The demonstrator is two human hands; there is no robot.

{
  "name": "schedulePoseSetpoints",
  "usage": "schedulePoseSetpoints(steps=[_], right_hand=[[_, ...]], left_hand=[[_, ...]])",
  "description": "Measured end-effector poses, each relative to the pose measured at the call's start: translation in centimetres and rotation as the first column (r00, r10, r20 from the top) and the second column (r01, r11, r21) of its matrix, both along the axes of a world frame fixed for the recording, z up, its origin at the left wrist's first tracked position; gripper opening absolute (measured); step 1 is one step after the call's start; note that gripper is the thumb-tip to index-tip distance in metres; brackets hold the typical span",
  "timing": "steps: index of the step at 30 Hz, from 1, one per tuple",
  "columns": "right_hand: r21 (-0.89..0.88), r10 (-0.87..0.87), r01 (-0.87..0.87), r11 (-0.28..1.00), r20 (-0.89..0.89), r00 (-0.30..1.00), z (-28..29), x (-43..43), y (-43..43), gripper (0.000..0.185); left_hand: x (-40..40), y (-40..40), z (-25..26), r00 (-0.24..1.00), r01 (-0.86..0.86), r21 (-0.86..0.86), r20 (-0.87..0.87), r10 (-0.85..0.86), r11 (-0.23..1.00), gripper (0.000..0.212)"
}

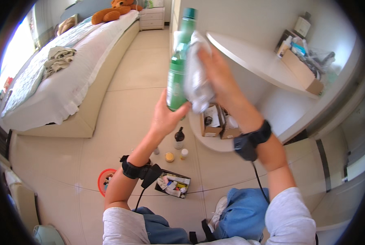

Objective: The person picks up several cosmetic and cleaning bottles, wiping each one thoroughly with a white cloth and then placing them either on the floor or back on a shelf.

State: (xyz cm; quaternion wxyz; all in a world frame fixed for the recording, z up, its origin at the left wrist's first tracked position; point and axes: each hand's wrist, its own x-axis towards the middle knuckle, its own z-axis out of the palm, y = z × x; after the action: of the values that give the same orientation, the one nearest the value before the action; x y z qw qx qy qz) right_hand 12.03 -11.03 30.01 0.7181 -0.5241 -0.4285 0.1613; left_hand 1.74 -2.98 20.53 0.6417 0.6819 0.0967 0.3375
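Observation:
My left hand (169,114) grips the lower end of a green bottle (177,81), which stands roughly upright in the air before me. A dark green cap tops its neck. Pressed along the bottle's right side is a crumpled whitish cloth or wipe (197,76), held in my right hand (214,65); this hand and the cloth are blurred. Much of that hand's palm side is hidden by the cloth. Below on the tiled floor are a dark bottle (179,139), a small yellow-topped jar (169,157) and a white-capped bottle (184,153).
A dark box of tubes and small bottles (173,183) and a red basket (100,180) sit on the floor. To the right, a curved white shelf (246,62) bears a cardboard box (301,72); cartons (211,134) stand on the lower shelf. A bed (87,76) is at left.

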Motion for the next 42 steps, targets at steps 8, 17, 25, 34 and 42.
schedulePoseSetpoints(steps=[8, 17, 25, 34, 42], right_hand=[[0.046, 0.066, -0.059, 0.997, -0.16, 0.985, -4.5, 0.0, 0.4, 0.035], [0.074, 0.224, -0.212, 0.974, -0.255, 0.941, -5.2, 1.9, 0.9, 0.024], [-0.224, 0.069, -0.042, 0.974, 0.113, 0.991, -7.5, -1.5, -0.2, 0.023], [-0.421, 0.12, -0.074, 0.904, 0.085, 0.989, -11.6, -1.3, -1.5, 0.029], [-0.442, 0.238, -0.122, 0.889, 0.217, 0.947, -11.0, -3.5, 0.9, 0.027]], left_hand=[[-3.3, 1.3, -1.8, 0.933, 0.174, 0.216, -0.349, -0.09, 0.961, 0.047], [-3.0, 2.0, -2.7, 0.666, 0.666, -0.215, -0.261, -0.699, 0.714, 0.062], [-3.6, 3.1, 1.4, 0.985, 0.139, 0.183, 0.077, -0.155, 0.973, 0.047], [-3.1, 2.1, 0.5, 0.973, 0.226, 0.1, 0.025, -0.23, 0.969, 0.032], [-3.4, 5.5, -0.8, 0.955, 0.292, 0.099, 0.025, -0.296, 0.951, 0.032]])
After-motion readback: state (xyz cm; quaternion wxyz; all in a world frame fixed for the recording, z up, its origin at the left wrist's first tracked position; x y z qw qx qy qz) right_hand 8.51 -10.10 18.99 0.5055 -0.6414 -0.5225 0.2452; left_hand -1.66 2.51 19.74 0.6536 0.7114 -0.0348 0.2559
